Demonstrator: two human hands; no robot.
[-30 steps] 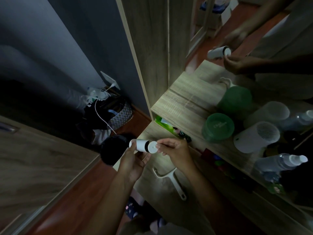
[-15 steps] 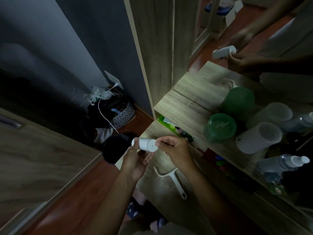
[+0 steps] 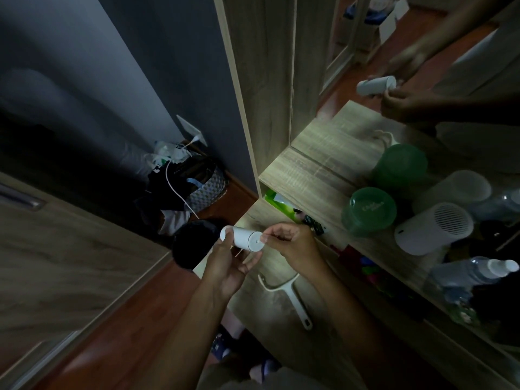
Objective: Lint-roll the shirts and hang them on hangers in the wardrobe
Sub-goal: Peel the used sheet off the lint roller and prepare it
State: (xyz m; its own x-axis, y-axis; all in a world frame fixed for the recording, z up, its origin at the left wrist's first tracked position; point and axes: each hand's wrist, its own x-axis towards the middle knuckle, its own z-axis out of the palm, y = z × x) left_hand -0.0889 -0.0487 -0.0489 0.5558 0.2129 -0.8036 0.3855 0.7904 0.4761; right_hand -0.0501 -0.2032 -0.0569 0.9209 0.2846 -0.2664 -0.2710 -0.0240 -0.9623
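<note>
Lint roll [image 3: 244, 240], short and white, sits just below the middle of the frame, lying sideways between my hands. My left hand [image 3: 228, 266] grips it from below, fingers curled up around its body. My right hand [image 3: 292, 246] pinches at the near end of the lint roll with thumb and fingertips; in this dim light it may be the cap edge or a sheet edge that I hold. The roller handle [image 3: 292, 299] lies flat on the wooden top [image 3: 309, 178] right under my hands. Toward the right stand a green tub [image 3: 368, 211], a white round device [image 3: 433, 229] and a spray bottle [image 3: 475, 271]. A mirror [image 3: 377, 85] at upper right repeats the roll.
</note>
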